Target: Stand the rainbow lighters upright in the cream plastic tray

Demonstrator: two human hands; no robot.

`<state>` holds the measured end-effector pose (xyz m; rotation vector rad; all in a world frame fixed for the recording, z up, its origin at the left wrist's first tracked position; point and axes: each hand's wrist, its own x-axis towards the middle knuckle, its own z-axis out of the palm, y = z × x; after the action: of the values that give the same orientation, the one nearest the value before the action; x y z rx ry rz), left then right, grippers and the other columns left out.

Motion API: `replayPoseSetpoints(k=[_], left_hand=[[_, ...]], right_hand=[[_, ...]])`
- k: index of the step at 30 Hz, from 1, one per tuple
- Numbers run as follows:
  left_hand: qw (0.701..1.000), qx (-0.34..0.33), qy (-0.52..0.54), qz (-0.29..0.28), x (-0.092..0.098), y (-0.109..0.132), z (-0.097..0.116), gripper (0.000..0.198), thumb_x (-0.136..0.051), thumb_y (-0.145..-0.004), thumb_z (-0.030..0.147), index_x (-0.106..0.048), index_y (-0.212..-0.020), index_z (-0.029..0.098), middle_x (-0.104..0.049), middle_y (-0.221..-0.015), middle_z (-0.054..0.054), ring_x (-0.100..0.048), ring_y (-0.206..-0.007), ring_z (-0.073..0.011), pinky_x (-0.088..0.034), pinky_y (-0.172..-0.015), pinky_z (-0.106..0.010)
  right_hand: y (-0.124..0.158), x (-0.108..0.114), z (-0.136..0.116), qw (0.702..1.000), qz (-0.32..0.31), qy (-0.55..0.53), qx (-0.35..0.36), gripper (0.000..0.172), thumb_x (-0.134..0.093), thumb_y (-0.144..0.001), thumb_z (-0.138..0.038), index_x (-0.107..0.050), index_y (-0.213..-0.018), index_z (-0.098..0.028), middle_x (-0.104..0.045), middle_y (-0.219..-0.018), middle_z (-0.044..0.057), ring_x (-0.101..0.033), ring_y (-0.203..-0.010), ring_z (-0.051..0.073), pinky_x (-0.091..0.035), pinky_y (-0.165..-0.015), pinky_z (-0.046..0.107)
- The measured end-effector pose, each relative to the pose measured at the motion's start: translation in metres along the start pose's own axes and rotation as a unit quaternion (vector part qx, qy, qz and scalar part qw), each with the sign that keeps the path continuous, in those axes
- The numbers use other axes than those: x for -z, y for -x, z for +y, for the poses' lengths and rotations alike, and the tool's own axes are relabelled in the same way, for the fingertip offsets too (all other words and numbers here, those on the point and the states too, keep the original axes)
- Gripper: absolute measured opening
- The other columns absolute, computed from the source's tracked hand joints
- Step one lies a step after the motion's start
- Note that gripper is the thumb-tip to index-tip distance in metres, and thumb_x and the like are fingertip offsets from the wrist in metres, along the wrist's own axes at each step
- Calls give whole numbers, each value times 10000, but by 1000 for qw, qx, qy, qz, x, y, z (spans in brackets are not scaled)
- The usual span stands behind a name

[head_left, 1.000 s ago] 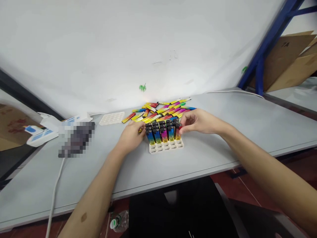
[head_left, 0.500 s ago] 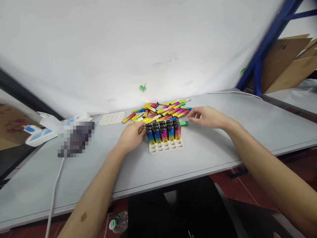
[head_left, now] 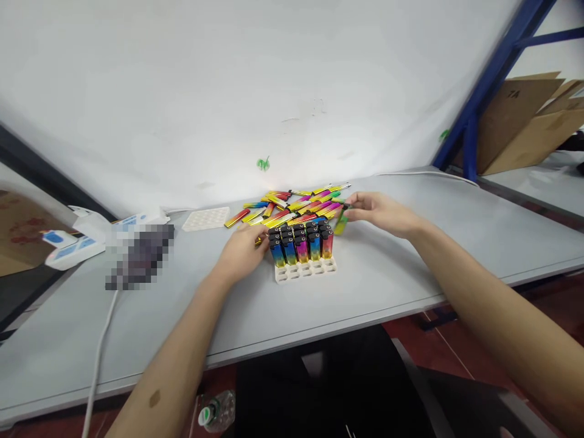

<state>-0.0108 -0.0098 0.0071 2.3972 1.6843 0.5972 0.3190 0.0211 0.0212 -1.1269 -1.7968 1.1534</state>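
Observation:
A white lighter rack (head_left: 306,271) stands on the table with several upright lighters (head_left: 301,248) in its back rows, blue, pink and red over yellow with black tops. The front holes of the rack are bare. My left hand (head_left: 243,248) is closed at the rack's left side, its fingertips partly hidden against the lighters. To the right of the rack, my right hand (head_left: 371,213) pinches a green-and-yellow lighter (head_left: 340,225) by its top end, tilted just above the table. Behind the rack lies a loose pile of shiny multicoloured lighters (head_left: 283,216).
A second white rack (head_left: 206,219) lies flat at the left, near the wall. Further left are a white power strip (head_left: 75,249), a blurred-out dark object (head_left: 148,255) and a cable (head_left: 103,347). Cardboard boxes (head_left: 524,128) stand behind a blue frame at the right.
My right hand has taken hold of the green lighter beside the rack and tipped it up, with its body hanging down. My left hand has stayed at the rack.

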Motion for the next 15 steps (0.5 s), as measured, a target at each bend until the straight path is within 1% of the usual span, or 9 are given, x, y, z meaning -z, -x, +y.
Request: replayPoseSetpoints(k=[2,3,5,6,8,9,13,15], left_hand=[[1000,-1,-3,-2,0,0,0,179,-480,-808,162,-636,-873,223,-667,-840,-73,-592,-954,-302,-473,-765,-412],[1000,0,-4,-2,0,0,1,175,-480,-808,162,-633,-867,224,-664,-836,-72,-593,-948,-301,-473,-761,-410],[1000,3,-7,1,0,0,1,170,-483,-807,166,-632,-861,227,-657,-831,-69,-597,-936,-297,-476,-753,-405],[1000,4,-7,2,0,0,1,169,-485,-806,169,-634,-861,228,-655,-832,-69,-598,-933,-295,-478,-752,-403],[1000,5,-7,3,0,0,1,170,-486,-806,173,-638,-858,228,-657,-834,-70,-600,-932,-293,-482,-755,-404],[1000,4,-6,3,1,0,1,174,-486,-805,174,-642,-863,227,-659,-834,-69,-600,-933,-294,-483,-758,-405],[1000,1,-2,5,1,1,1,199,-492,-803,172,-658,-899,225,-665,-832,-70,-601,-937,-297,-489,-762,-412],[1000,1,0,5,1,1,1,209,-494,-805,169,-664,-914,226,-666,-832,-69,-603,-939,-299,-490,-758,-411]], right_hand=[[1,-2,-4,994,22,-106,2,268,-718,-853,-424,-562,-931,-221,-704,-877,29,-661,-841,191,-506,-796,363],[1,-4,-5,989,30,-147,0,279,-715,-862,-436,-551,-949,-228,-683,-843,12,-655,-794,181,-511,-756,355],[0,-7,-7,980,39,-194,-2,300,-716,-869,-457,-536,-984,-246,-629,-796,-24,-610,-674,145,-487,-635,311],[-1,-9,-6,979,42,-200,0,305,-714,-872,-464,-534,-996,-252,-604,-783,-36,-567,-617,123,-451,-577,283],[-2,-12,-5,981,50,-186,7,301,-702,-883,-479,-536,-989,-251,-566,-772,-47,-472,-543,89,-369,-505,249],[-3,-13,-4,983,55,-173,11,298,-688,-893,-491,-539,-966,-243,-556,-770,-43,-451,-538,84,-350,-498,246],[-4,-17,-2,991,60,-115,34,356,-573,-954,-553,-543,-870,-209,-537,-746,-10,-483,-620,106,-385,-558,258],[-3,-18,-2,993,62,-93,24,398,-526,-967,-588,-537,-859,-206,-481,-688,-21,-418,-582,100,-339,-519,249]])
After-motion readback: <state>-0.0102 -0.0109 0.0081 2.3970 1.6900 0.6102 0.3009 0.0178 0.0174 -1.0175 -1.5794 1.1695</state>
